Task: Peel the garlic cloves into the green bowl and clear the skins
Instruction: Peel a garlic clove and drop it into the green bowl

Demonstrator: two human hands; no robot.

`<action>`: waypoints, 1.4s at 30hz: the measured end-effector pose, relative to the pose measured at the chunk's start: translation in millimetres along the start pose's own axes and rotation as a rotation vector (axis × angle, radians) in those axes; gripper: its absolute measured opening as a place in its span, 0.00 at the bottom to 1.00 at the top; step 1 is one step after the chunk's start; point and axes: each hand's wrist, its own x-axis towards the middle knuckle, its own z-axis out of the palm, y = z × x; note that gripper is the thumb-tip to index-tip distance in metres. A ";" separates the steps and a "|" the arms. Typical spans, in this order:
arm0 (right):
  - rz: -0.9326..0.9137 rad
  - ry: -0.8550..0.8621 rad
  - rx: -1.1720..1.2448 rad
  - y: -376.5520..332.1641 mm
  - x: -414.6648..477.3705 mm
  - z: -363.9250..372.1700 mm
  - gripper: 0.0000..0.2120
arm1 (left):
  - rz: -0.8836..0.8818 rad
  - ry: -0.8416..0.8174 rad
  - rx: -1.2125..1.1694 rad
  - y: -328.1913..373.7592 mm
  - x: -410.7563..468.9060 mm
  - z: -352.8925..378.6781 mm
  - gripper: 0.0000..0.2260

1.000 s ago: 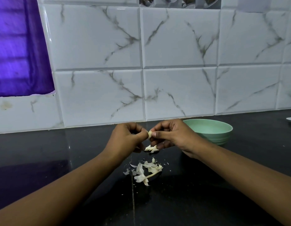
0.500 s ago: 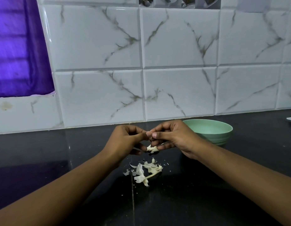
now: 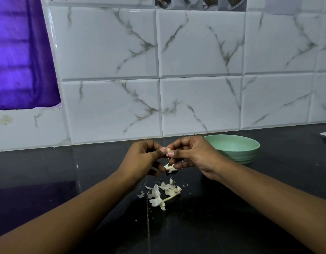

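Head view showed, nearest, two bare forearms reaching in from the bottom corners over a dark counter [image 3: 67, 180]. Ahead of them a small heap of skins [image 3: 164, 194] lay on the counter, at six o'clock from the hands.

Past the heap the left hand [image 3: 140, 158] and right hand [image 3: 193, 154] met thumb to thumb, fingers curled in close, both pinching one garlic clove [image 3: 169, 149] between thumb and forefinger. A thin thread of skin hung from it toward six o'clock. Lower down, a loose scrap [image 3: 169, 167] sat between the lower fingers of the two hands; which hand held it could not be told. The thumbs covered most of the clove, so its long axis and how much skin was left on it were hard to make out.

The green bowl [image 3: 239, 156] stood at about three o'clock from the clove, just behind the right hand, which hid its near left rim. The right hand was the nearer, so the drop would probably be its job: a short carry to the right. The bowl's floor was out of sight.

Farthest stood the tiled wall [image 3: 195, 52], with a purple curtain [image 3: 21, 52] at ten o'clock.
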 end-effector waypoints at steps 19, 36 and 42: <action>-0.024 0.026 0.020 -1.9 1.0 -2.8 0.01 | -0.146 -0.077 -0.035 1.7 -2.4 1.8 0.08; 0.054 -0.063 -0.066 0.8 2.9 -8.1 0.06 | -0.045 -0.195 0.413 16.8 -1.0 -18.3 0.02; 0.043 -0.082 -0.061 0.3 3.3 -8.7 0.07 | -0.023 -0.223 0.451 20.0 -1.7 -18.1 0.11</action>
